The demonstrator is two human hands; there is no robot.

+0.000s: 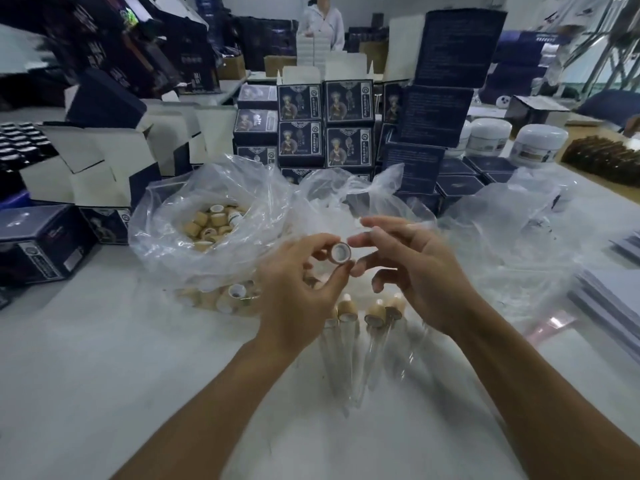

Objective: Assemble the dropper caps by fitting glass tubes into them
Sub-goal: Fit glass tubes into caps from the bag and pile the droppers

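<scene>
My left hand [298,285] pinches a bamboo-coloured dropper cap [340,252] between thumb and fingers, its white-lined opening facing me. My right hand [412,271] hovers just right of it, index fingertip and thumb tip close to the cap's edge, the other fingers loosely curled. I see no glass tube in that hand. Below the hands, several assembled droppers [375,315] lie on the white table [104,375], glass tubes pointing toward me. A clear plastic bag [166,244] to the left holds many loose caps [211,223].
More caps [230,299] sit in the bag's lower fold. Crumpled clear bags [519,237] lie to the right. Dark printed boxes [325,126] are stacked behind, white jars [540,143] at the back right, and open cartons [86,168] on the left. A person stands far back.
</scene>
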